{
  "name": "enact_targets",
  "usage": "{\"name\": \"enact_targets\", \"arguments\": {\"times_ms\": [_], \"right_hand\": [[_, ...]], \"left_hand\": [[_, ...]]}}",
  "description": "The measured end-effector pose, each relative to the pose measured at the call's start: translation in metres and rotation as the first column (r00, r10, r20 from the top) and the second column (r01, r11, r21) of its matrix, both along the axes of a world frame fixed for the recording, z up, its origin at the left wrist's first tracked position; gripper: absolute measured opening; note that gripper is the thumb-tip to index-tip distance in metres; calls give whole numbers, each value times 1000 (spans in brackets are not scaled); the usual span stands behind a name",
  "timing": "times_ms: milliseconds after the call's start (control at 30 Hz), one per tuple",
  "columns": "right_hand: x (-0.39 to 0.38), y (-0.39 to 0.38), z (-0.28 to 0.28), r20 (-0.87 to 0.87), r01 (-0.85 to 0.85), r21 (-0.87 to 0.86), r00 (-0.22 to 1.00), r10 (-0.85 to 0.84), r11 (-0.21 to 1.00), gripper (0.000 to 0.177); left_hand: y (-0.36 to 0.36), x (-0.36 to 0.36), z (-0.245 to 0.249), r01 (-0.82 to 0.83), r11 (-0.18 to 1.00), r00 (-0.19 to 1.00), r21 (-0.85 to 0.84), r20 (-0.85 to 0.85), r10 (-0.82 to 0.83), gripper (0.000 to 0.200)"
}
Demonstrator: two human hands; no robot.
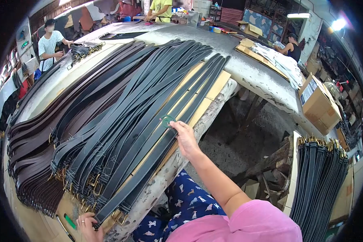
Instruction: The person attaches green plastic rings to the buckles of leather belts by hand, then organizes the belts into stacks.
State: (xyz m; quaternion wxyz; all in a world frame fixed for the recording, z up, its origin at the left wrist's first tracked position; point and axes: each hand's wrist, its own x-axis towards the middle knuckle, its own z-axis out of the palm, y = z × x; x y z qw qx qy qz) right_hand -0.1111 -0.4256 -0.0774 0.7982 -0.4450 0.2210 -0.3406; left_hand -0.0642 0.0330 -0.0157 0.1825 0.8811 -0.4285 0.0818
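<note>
Many black leather belts [121,109] lie side by side on the table, with brass buckles [94,183] at their near ends. My right hand [185,139] pinches a round green object [166,122] over the belts near the table's edge. At the bottom left, my left hand [88,226] rests with bent fingers at the buckle end of the nearest belt [137,181]; a small dark thing shows at its fingertips. Beside that hand lie a green marker [69,222] and a black pen [64,228]. Dark brown belts [32,161] are stacked further left.
Black belts with buckles [320,177] hang at the right, below a cardboard box [318,105]. White material [276,60] lies on cardboard at the back right. People stand at the left [48,44], at the back [160,10] and at the right [293,47].
</note>
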Motion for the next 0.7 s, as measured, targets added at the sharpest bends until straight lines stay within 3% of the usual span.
{"name": "enact_targets", "arguments": {"times_ms": [67,167,200,233,267,300,333,367,400,433,467,500,567,667,700], "right_hand": [[3,3,-2,-26,17,-53,999,-19,998,15],[5,4,14,-72,91,-45,993,-94,995,12],[5,-3,21,-122,108,-27,986,-110,994,11],[12,-31,-2,-55,157,-233,983,-175,960,9],[21,-59,-22,79,122,-221,991,-107,968,9],[15,-58,-1,44,120,-115,992,-116,986,11],[14,-79,0,-83,96,-241,989,-119,966,13],[14,-94,2,-38,42,-300,998,-56,953,16],[13,-108,5,-13,-43,-168,999,41,985,20],[16,-149,-18,-28,-43,-255,999,37,966,23],[19,-175,-30,-72,4,-389,997,-35,921,22],[16,-160,-14,-203,117,-492,948,-244,863,20],[2,-128,6,-146,71,-669,964,-224,740,19],[-10,-108,2,-178,-51,-776,974,-141,628,18],[-11,-99,-1,-209,-81,-743,971,-115,665,17]], "left_hand": [[-2,0,-2,-88,996,995,-30,-40,87,25],[-18,-2,-17,-206,952,978,-227,-79,193,34],[-21,5,-28,-138,954,989,-267,-83,120,36],[-21,10,-33,-91,950,994,-297,-86,69,40],[-43,-3,-14,-151,940,967,-307,-243,76,39],[-57,-6,-14,-140,950,970,-279,-230,75,40],[-67,-6,-12,7,977,998,-214,-67,-21,42],[-77,-13,-16,-54,976,983,-211,-182,15,46],[-84,-15,-23,-49,974,979,-219,-204,4,46],[-93,-16,-27,12,969,992,-246,-123,-44,50],[-99,-22,-34,-46,973,993,-226,-121,19,49],[-104,-26,-40,-86,972,992,-218,-112,63,48],[-108,-30,-43,-137,961,987,-239,-114,112,46],[-103,-33,-40,-122,944,986,-307,-150,78,46],[-102,-33,-39,-104,934,985,-341,-164,50,46]]}}
